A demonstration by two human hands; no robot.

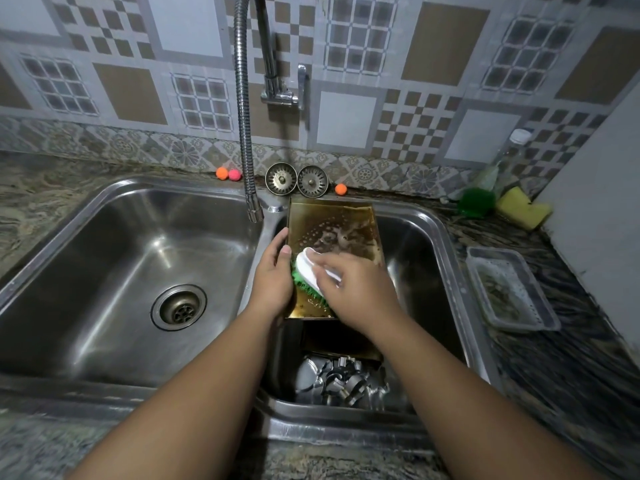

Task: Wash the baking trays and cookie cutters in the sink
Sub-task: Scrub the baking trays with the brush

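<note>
A gold baking tray (336, 225) leans tilted over the right sink basin (429, 244), its surface wet and soapy. My left hand (273, 271) grips the tray's left edge, thumb on its face. My right hand (353, 285) holds a white-handled scrub brush (308, 268) with green bristles, pressed against the tray's lower left part. Another dark tray (332, 341) lies lower in the same basin. Several metal cookie cutters (343, 382) are piled at the basin's near end.
The left sink basin (114, 271) holds only its drain. A flexible tap (246, 133) hangs over the divider. Two strainer plugs (296, 180) and small coloured balls sit behind the sink. A green scrubber (476, 200), a yellow sponge (523, 207) and a plastic tray (509, 289) lie on the right counter.
</note>
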